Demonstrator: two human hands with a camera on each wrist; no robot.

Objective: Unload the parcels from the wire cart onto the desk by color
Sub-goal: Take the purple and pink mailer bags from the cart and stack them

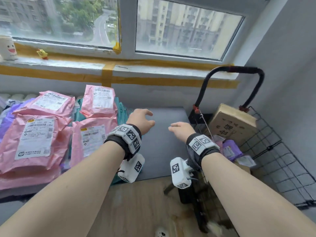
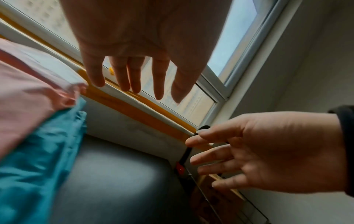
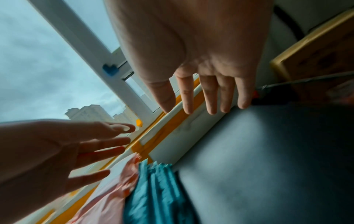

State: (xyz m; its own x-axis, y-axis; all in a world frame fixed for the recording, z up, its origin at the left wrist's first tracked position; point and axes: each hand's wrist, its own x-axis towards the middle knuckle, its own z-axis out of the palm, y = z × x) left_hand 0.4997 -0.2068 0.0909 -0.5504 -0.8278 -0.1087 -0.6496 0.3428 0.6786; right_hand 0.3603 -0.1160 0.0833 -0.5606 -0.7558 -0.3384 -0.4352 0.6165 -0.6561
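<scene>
Head view: left hand [image 1: 142, 121] and right hand [image 1: 181, 130] hover mid-frame over the grey table [image 1: 164, 147], fingers loosely spread, holding nothing; pink parcels [image 1: 37, 134] piled at left; wire cart [image 1: 266, 151] at right holds a cardboard box [image 1: 232, 124] and a purple parcel [image 1: 232, 149].
Left wrist view: left hand's fingers [image 2: 132, 75] straight, empty; teal parcel [image 2: 38, 144] lower left under pink.
Right wrist view: right hand's fingers [image 3: 208, 94] spread, empty; box upper right.

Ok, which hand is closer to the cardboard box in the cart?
Right. The right hand hovers open over the grey desk just beside the wire cart, a short reach from the cardboard box. The left hand is further left, near the pink parcels.
</scene>
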